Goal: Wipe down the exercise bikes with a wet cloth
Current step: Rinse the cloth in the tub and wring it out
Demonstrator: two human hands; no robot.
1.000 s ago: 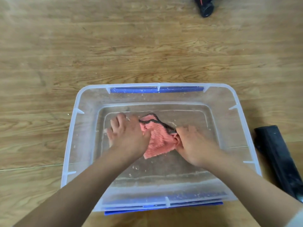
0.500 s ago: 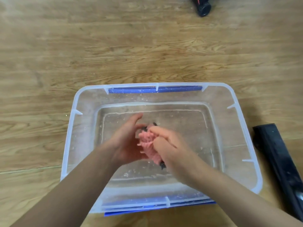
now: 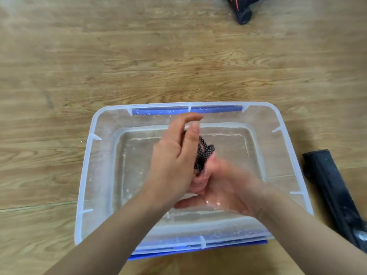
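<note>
Over a tub (image 3: 87, 175) on the wood floor (image 3: 119, 56), both hands squeeze the cloth (image 3: 202, 155) between them: left hand (image 3: 174, 163), right hand (image 3: 224, 187).

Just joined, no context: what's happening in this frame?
A person is squeezing a pink cloth between both hands over a clear plastic tub that holds shallow water and sits on a wood floor. The left hand wraps over the top; the right hand, wet, cups it from below. The cloth's dark patterned edge pokes out between them. Black bike parts lie at the right and top edges, untouched.
</note>
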